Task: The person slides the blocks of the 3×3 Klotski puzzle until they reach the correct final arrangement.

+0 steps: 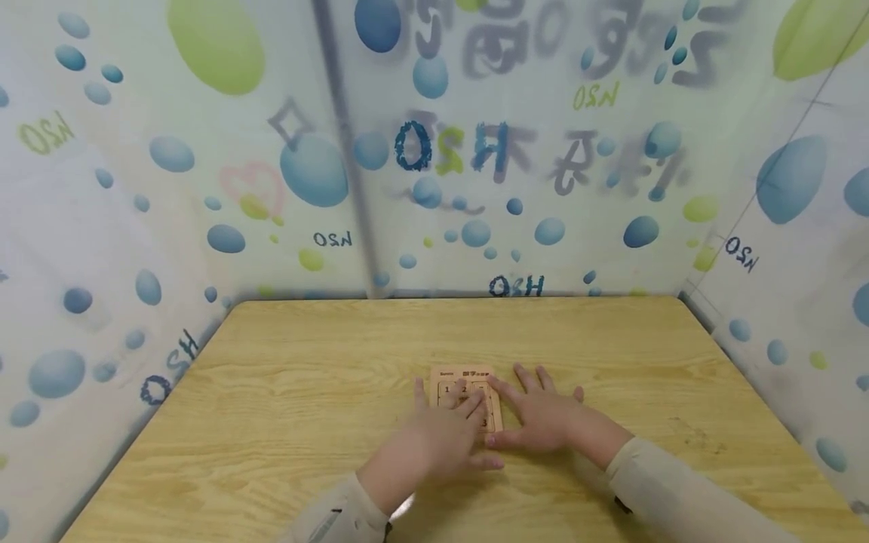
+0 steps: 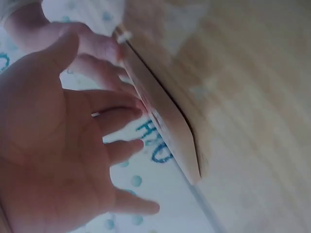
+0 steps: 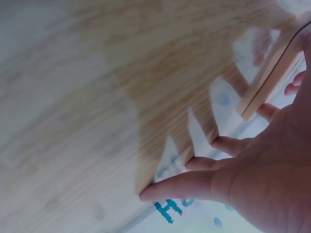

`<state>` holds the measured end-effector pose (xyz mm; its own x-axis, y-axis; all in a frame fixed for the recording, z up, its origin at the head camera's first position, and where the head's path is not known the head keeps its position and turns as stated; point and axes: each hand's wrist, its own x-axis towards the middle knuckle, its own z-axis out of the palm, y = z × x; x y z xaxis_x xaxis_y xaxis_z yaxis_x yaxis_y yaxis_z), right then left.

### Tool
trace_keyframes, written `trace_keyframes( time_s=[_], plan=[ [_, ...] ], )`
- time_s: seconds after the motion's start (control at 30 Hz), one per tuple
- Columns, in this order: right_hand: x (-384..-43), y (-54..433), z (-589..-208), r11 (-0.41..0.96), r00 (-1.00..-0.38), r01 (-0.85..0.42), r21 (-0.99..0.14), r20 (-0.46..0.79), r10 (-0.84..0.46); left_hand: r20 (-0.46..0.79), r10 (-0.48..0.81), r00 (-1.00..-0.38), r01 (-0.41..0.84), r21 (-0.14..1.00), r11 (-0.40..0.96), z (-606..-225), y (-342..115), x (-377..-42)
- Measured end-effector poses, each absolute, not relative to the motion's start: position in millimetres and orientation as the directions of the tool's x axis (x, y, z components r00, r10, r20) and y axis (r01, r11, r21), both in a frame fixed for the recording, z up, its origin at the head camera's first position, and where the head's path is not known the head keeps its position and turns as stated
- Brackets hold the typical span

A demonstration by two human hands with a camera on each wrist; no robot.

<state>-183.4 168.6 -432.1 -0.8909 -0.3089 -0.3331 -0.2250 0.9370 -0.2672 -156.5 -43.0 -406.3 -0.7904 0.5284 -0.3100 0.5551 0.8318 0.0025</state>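
Note:
A small wooden number puzzle board (image 1: pixel 456 369) lies flat on the table, with printed digits such as 1, 2 and 3 showing on its face. Over its middle and lower left is my left hand (image 1: pixel 441 441), fingers spread, some fingertips on or just above the number face. That hand covers much of the digits. My right hand (image 1: pixel 543 416) rests at the right side, its thumb and forefinger against the board's edge. In the right wrist view its other fingers (image 3: pixel 177 187) reach out straight to the tabletop. The left wrist view shows the board's thin side (image 2: pixel 167 121) beside the extended left fingers.
The light wooden table (image 1: pixel 305 354) spreads out around the board. White wall sheets (image 1: pixel 529 249) with blue and green spots and lettering rise behind it and on both sides. The tabletop is glossy and reflects the right fingers.

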Motion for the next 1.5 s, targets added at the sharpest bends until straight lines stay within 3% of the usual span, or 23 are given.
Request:
trace_keyframes(
  time_s=[0.13, 0.47, 0.7, 0.9, 1.17, 1.5],
  plan=[
    [-184, 169, -431, 0.937, -0.893, -0.229, -0.265, -0.325, -0.31, -0.309, 0.572, -0.76, 0.589, 0.047, 0.807, -406, -40, -151],
    [-184, 168, -431, 0.937, -0.898, -0.241, -0.251, -0.308, -0.313, -0.273, 0.522, -0.808, 0.543, -0.002, 0.84, -405, -56, -148],
    [-184, 169, -430, 0.939, -0.892, -0.232, -0.252, -0.33, -0.309, -0.259, 0.568, -0.781, 0.59, -0.008, 0.807, -398, -37, -161],
    [-182, 167, -431, 0.936, -0.892, -0.231, -0.265, -0.328, -0.312, -0.312, 0.528, -0.79, 0.555, 0.001, 0.832, -405, -34, -168],
    [-182, 166, -431, 0.937, -0.897, -0.238, -0.256, -0.313, -0.313, -0.313, 0.56, -0.767, 0.561, 0.096, 0.822, -410, -51, -143],
    [-182, 167, -431, 0.936, -0.9, -0.238, -0.26, -0.303, -0.313, -0.263, 0.561, -0.785, 0.569, 0.053, 0.821, -405, -75, -130]
  ],
)
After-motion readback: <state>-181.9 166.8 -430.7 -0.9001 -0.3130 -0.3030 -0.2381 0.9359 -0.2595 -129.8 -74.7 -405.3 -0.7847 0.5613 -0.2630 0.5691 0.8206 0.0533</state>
